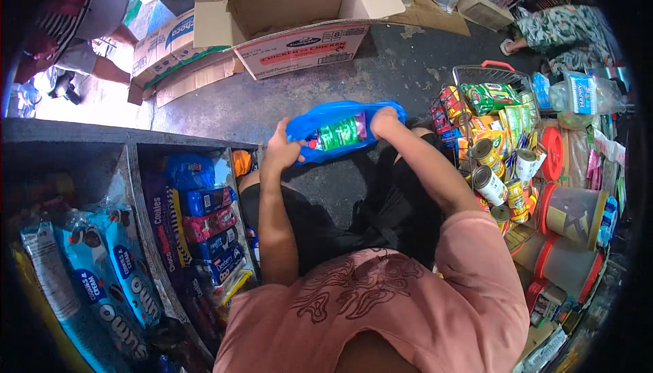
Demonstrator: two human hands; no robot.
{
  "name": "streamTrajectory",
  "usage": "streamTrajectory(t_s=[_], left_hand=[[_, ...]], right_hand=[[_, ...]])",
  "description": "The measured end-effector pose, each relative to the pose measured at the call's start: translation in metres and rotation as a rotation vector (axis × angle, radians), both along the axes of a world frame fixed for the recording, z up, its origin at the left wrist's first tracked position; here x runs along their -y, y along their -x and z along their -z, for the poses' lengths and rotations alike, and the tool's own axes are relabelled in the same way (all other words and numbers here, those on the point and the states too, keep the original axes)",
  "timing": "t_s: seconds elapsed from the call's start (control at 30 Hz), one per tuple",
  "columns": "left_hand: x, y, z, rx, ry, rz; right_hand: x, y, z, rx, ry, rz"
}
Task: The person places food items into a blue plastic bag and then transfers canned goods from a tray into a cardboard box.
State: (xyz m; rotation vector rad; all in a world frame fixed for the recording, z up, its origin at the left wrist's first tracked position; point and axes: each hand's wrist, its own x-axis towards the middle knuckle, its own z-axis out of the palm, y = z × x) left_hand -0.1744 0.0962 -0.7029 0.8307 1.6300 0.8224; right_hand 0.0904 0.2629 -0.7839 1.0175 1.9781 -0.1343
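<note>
A blue plastic bag (326,110) lies stretched between my two hands, low over the dark floor in front of my knees. My left hand (281,147) grips its left rim, and my right hand (386,122) grips the rim at the right end. Through the bag's mouth I see green packets (339,134) with a pinkish-purple one beside them; whatever lies beneath is hidden. To the right, a wire basket (497,70) with red handles holds food cans (488,185), a green pack (491,98) and other packets.
An opened cardboard box (306,51) stands ahead, with flattened-looking cartons (178,62) to its left. Wooden shelves (137,194) of snack packs line my left. Lidded plastic tubs (574,217) stand at right. Two other people are partly visible, at upper left (97,31) and upper right (566,31).
</note>
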Motion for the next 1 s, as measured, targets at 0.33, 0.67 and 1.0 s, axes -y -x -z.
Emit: streamTrajectory(t_s=[0.33,0.67,1.0], left_hand=[[-0.010,0.052,-0.054,-0.287,-0.222,-0.123],[-0.087,0.083,-0.088,-0.914,-0.229,0.103],[-0.135,0.052,-0.109,-1.494,-0.057,0.440]], right_hand=[[0.066,0.096,-0.217,-0.250,0.116,-0.414],[0.151,0.166,-0.202,-1.097,0.194,-0.291],[0.190,0.149,-0.171,-1.582,0.095,0.124]])
